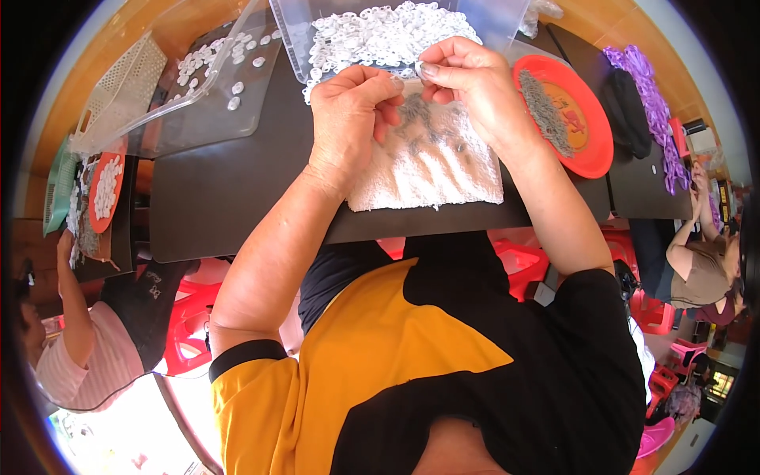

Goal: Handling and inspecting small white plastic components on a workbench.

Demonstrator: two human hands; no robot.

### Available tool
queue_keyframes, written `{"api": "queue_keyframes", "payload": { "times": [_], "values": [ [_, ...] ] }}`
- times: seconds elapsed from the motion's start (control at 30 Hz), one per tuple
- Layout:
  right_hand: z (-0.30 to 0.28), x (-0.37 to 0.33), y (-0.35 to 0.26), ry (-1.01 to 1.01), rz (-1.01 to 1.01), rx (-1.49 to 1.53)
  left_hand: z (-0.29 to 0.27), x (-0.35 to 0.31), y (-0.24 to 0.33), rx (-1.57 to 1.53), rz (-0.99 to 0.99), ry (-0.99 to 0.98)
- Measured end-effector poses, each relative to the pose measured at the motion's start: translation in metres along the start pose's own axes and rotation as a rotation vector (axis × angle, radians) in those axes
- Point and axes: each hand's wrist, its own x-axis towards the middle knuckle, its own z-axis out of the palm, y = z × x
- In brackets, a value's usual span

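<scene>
My left hand and my right hand are raised close together over a white towel. Between the right thumb and forefinger I pinch a small white plastic piece. The left thumb and fingers are pressed together; whatever they hold is too small to make out. Small dark grey pieces lie scattered on the upper part of the towel. Just beyond my hands stands a clear plastic bin with many white oval pieces in it. Right of my right hand is a red plate heaped with small grey pieces.
A clear tub with loose white pieces stands at the left, beside a white basket. A black bag and purple strips lie at the right. Co-workers sit at the left and right.
</scene>
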Motion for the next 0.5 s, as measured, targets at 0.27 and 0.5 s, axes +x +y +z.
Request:
{"api": "queue_keyframes", "payload": {
  "times": [0.27,0.5],
  "values": [
    [0.004,-0.006,0.007,0.009,-0.341,-0.288,-0.003,0.002,-0.001,-0.084,-0.038,-0.069],
    [0.003,-0.005,0.010,0.008,-0.585,-0.492,-0.001,0.002,-0.001,-0.063,-0.068,-0.110]
  ]
}}
